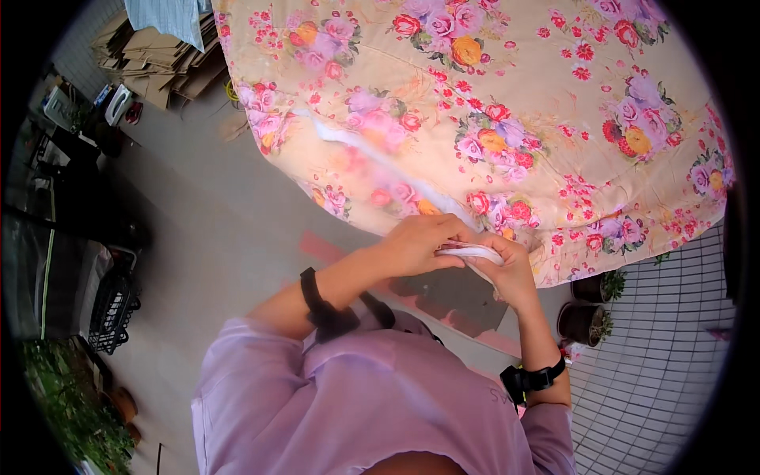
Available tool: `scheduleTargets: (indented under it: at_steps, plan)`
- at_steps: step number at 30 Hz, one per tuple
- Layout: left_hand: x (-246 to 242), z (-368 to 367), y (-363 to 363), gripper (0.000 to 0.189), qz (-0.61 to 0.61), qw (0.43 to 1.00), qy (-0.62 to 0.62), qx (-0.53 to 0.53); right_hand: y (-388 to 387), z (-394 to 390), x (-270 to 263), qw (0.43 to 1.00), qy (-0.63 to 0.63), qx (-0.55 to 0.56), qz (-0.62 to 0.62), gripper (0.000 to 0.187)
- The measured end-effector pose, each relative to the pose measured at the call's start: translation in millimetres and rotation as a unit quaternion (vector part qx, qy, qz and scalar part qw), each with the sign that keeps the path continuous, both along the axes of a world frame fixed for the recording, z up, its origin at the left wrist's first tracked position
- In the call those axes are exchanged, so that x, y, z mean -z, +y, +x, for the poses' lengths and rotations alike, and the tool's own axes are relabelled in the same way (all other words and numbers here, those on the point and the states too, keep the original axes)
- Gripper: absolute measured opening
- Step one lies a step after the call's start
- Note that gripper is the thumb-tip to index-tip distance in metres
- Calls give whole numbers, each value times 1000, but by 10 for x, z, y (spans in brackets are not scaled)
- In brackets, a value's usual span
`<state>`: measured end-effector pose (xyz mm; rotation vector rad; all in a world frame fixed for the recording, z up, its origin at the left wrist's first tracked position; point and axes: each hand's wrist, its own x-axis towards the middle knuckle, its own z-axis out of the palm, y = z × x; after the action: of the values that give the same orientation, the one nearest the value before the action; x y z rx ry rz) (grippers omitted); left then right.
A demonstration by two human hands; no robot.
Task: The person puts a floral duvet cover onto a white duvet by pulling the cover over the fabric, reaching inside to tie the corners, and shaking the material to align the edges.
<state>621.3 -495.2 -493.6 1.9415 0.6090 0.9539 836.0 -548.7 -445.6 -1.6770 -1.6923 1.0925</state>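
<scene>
A large beige quilt cover (534,119) printed with pink, red and orange flowers spreads before me. Along a slit near its close edge, a strip of white inner lining or filling (380,154) shows through. My left hand (418,242) pinches the cloth at the near end of this slit. Close beside it, my right hand (506,261) grips the same edge, its thumb pressed on a folded white strip (472,252). The fingertips of both hands are partly hidden by the cloth.
Flattened cardboard (160,56) is piled at upper left, with a light blue cloth (169,21) over it. Potted plants (579,323) stand by a tiled wall (647,344) on the right. A black basket (116,312) and greenery (71,398) are at left, above grey floor (178,285).
</scene>
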Motion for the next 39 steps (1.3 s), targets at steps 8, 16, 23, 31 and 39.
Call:
scheduleTargets:
  at_steps: [8,16,23,31,39]
  plan:
    - [545,-314,-119,22,69,992,7,-105,-279,-167,-215,993,-63,-42,91,19]
    - [1022,-458,-272,16,-68,986,-20,-149,-418,-62,-213,984,-90,-37,148,25]
    - [1626,-468,-90,46,-662,658,-360,-4,-468,78,-242,994,38,50,92,21]
    - [1822,-460,520,44,-568,596,-564,-66,-505,205,-433,984,95,106,103,19]
    - [1934,-1199,859,36,-507,532,-664,-139,-645,488,-438,951,99,231,181,23]
